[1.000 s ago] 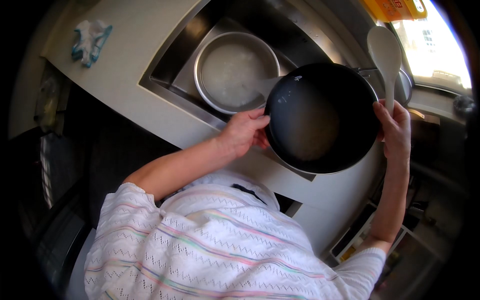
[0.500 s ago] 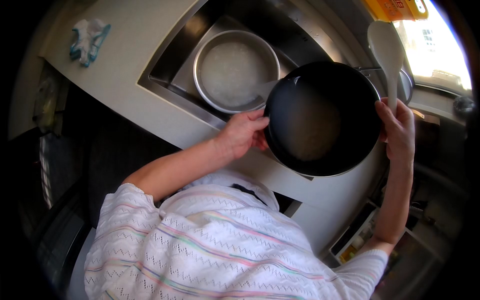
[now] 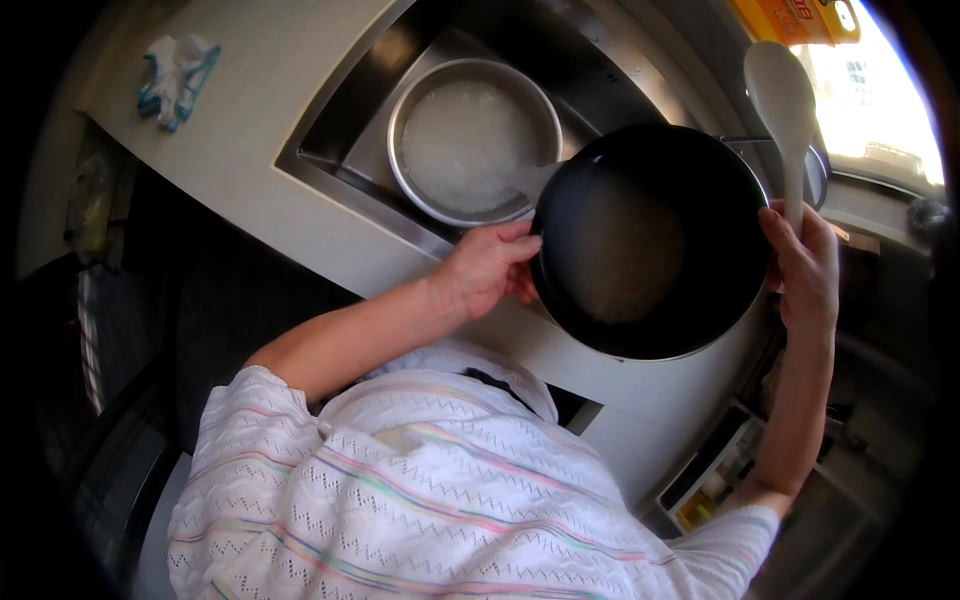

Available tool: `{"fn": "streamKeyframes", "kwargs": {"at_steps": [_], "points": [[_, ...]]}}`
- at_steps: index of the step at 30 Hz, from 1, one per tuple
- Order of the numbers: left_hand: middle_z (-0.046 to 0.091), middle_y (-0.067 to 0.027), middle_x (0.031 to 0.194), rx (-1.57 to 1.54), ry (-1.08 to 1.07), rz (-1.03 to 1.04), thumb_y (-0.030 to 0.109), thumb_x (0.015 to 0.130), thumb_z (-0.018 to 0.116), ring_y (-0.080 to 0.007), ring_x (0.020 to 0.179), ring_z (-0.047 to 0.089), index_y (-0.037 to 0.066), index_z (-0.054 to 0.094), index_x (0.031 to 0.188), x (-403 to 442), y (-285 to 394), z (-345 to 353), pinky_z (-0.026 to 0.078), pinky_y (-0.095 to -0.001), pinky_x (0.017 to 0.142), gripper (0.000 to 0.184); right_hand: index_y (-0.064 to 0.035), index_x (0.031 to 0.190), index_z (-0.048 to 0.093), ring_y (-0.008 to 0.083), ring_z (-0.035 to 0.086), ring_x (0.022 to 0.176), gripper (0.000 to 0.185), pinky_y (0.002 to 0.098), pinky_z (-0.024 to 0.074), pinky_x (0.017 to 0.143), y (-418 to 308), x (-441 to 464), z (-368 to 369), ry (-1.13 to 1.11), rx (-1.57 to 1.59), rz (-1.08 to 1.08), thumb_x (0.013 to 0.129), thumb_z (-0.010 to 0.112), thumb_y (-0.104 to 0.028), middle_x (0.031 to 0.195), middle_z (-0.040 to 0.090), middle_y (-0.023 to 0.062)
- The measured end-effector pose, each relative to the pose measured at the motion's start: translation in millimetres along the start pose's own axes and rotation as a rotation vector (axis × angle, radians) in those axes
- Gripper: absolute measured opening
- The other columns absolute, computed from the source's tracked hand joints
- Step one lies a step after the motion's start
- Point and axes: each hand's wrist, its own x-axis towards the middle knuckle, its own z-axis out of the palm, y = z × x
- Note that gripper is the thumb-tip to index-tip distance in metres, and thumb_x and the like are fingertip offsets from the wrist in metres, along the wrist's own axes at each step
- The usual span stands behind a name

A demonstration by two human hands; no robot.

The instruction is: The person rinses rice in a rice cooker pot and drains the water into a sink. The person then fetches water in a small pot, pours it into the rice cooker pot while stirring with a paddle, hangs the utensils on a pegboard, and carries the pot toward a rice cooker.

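Observation:
A black pot (image 3: pixel 715 260) is held tilted toward the sink between both hands, with pale contents blurred inside. My left hand (image 3: pixel 488 270) pinches its left rim. My right hand (image 3: pixel 803 258) grips the right side and also holds a white spoon (image 3: pixel 782 95), bowl upward. Cloudy whitish liquid runs from the pot's left edge into a round metal bowl (image 3: pixel 400 165), which stands in the sink beside the pot. That bowl is filled with similar cloudy liquid.
The steel sink (image 3: pixel 345 110) is set into a pale counter (image 3: pixel 240 110). A white and blue cloth (image 3: pixel 178 80) lies on the counter at upper left. An orange package (image 3: pixel 800 18) is by the window at upper right. An open drawer (image 3: pixel 710 480) is at lower right.
The pot's right side, with my right hand and the spoon, has moved slightly right and down. My left hand has hardly moved. Liquid still runs into the bowl.

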Motion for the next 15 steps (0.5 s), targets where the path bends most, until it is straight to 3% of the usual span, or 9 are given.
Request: {"fn": "streamKeyframes", "kwargs": {"at_steps": [15], "points": [[0.065, -0.0024, 0.074, -0.022, -0.027, -0.028, 0.019, 0.091, 0.052, -0.0147, 0.055, 0.061, 0.01, 0.058, 0.112, -0.3, 1.1, 0.0, 0.05, -0.0265, 0.05, 0.023, 0.0, 0.086, 0.058, 0.0034, 0.041, 0.035, 0.015, 0.0178, 0.0298, 0.031, -7.2, -1.9, -0.7, -0.025, -0.034, -0.007, 0.087, 0.061, -0.014, 0.054, 0.048, -0.0039]]}}
